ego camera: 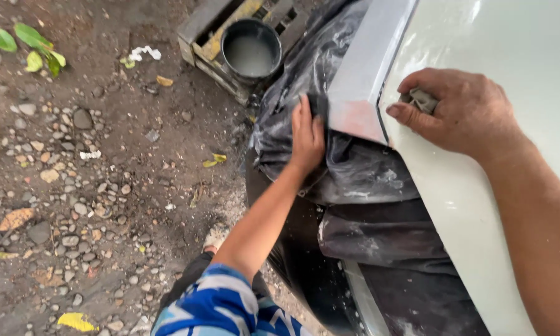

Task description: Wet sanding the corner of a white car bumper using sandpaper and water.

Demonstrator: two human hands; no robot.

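Hands apart: left [307,134] flat on black sheeting [354,168], right [457,112] gripping sanding pad [422,99].

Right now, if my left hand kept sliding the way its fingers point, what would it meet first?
Probably the grey panel edge: the left hand lies flat on black plastic sheeting, fingers pointing up along it. Depth is unclear.
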